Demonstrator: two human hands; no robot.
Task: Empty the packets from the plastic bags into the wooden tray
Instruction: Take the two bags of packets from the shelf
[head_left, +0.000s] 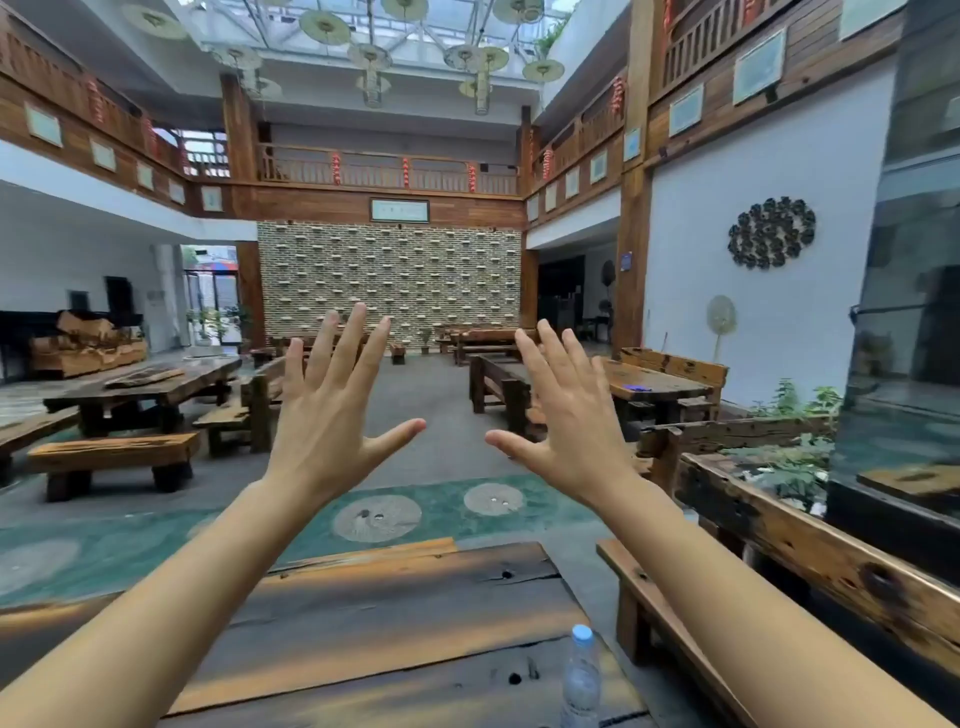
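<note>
Left hand (332, 410) is raised at arm's length, back to the camera, fingers spread wide, holding nothing. Right hand (566, 415) mirrors it just beside, thumbs pointing at each other with a gap between, also splayed and empty. Both float well above the table (363, 613), touching nothing; my read is a show-of-hands pose ahead of the work, not a reach, since nothing lies under the palms. Head is tipped up toward the hall, which likely explains the missing items: no plastic bags, packets or wooden tray anywhere in view, so their location, heading and long axis can't be told. Only object on the near table is a bottle (581, 675), upright, cap up, at the lower right edge. A bench (675, 623) runs along the table's right side. Task looks unstarted.
</note>
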